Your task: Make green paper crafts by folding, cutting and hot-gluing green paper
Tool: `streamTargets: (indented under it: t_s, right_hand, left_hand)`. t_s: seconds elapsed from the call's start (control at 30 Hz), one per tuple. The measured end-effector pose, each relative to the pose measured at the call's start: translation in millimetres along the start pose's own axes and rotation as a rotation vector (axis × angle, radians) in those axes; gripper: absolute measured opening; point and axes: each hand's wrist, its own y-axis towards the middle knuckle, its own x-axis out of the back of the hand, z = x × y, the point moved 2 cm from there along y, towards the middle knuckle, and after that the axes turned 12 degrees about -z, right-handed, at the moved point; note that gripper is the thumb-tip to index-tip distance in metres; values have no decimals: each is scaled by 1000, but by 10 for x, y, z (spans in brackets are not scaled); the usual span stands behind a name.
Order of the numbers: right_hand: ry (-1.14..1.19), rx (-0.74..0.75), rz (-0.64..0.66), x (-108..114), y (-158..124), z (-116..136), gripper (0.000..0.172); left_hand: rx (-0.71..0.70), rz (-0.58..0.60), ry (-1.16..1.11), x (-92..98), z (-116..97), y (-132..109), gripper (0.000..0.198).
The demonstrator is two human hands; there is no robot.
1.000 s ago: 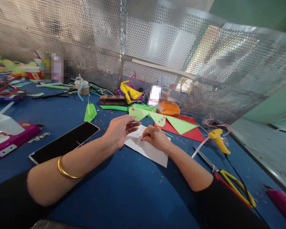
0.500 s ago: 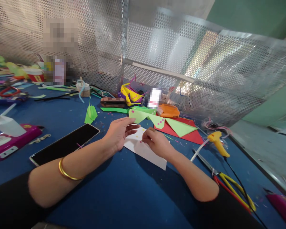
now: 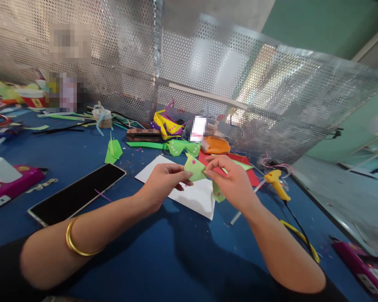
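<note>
My left hand (image 3: 165, 182) is closed, its thumb and fingers pinching one end of a light green paper cutout (image 3: 195, 168) with pink dots on it. My right hand (image 3: 231, 180) is pinched at the middle of the same cutout, thumb and forefinger meeting at its edge. Whether a small dot is also between those fingertips, I cannot make out. The cutout's other end hangs down behind my right hand. Beneath both hands a white sheet of paper (image 3: 195, 203) lies on the blue table (image 3: 138, 256), with a few small coloured dots partly hidden by the left fingers.
Behind lie a green paper mask (image 3: 176, 147), a yellow and purple mask (image 3: 166, 126), an orange pouch (image 3: 219, 145) and red paper (image 3: 253, 178). A black-screened phone (image 3: 78, 193) lies left. A yellow glue gun (image 3: 279, 186) with its cord lies right. Metal mesh (image 3: 204, 63) stands behind.
My right hand has lifted from the white sheet to the green cutout, which has come nearer and tilted downward. More of the white sheet shows. The whole view has shifted slightly to the right.
</note>
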Motion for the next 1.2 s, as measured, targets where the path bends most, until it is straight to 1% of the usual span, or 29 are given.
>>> streamTargets:
  t_s: [0.07, 0.13, 0.23, 0.37, 0.43, 0.6, 0.73, 0.9, 1.03, 1.1, 1.2]
  right_hand:
    - [28, -101, 68, -6, -31, -50, 8]
    - [43, -158, 94, -27, -67, -65, 8]
    - [59, -191, 39, -53, -96, -65, 11]
    - [83, -214, -39, -52, -95, -88, 13]
    - [74, -227, -62, -42, -87, -105, 12]
    - [48, -159, -70, -41, -73, -99, 10]
    - [12, -110, -73, -52, -82, -83, 9]
    - [2, -116, -61, -59, -102, -101, 9]
    - [45, -23, -98, -57, -116, -86, 7]
    - [54, 14, -116, -61, -128, -67, 7]
    - [40, 3, -119, -83, -155, -43, 7]
  left_hand:
    - [-7, 40, 38, -30, -4, -43, 14]
    - [-9, 53, 62, -46, -1, -63, 15]
    - [-31, 35, 54, -52, 11, -57, 15]
    - [-85, -22, -16, -52, 30, -34, 25]
    - [-119, -29, -10, -52, 32, -36, 26]
    - [-197, 1, 28, -50, 2, -58, 19]
    - [-209, -21, 86, -60, -11, -66, 8]
    - [-171, -46, 171, -56, 7, -67, 12]
    - [-183, -73, 194, -29, 13, -57, 12]
    - [-180, -66, 196, -23, 18, -52, 12]
    - [-168, -26, 174, -27, 27, -49, 12]
